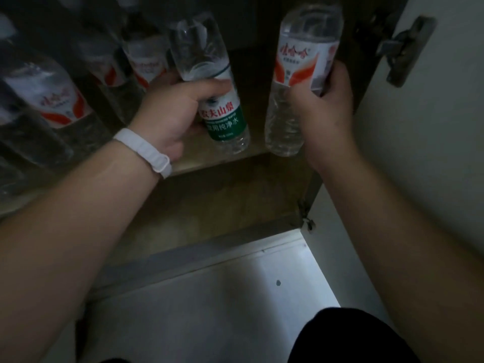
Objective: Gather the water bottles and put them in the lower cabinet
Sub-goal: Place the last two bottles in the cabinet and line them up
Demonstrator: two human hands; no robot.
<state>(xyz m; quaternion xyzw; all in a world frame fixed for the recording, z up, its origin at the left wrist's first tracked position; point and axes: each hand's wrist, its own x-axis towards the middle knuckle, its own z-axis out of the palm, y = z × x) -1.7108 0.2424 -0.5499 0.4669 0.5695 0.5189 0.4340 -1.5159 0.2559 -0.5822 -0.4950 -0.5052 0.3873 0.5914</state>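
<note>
My left hand [170, 111], with a white band on the wrist, grips a clear water bottle with a green and white label [222, 119]. Its base sits on the wooden cabinet shelf [251, 74]. My right hand [324, 106] grips a clear bottle with a red and white label [296, 66], whose base is at the shelf's front edge. Both bottles lean away from me into the dark cabinet. To the left, several more red-labelled bottles [55, 100] stand on the same shelf.
The open white cabinet door [432, 132] with a metal hinge [408, 48] stands at the right. Below the shelf lies the cabinet's wooden bottom [222, 203], then a pale floor [222, 297]. My dark-clad knee [348, 339] is at the lower right.
</note>
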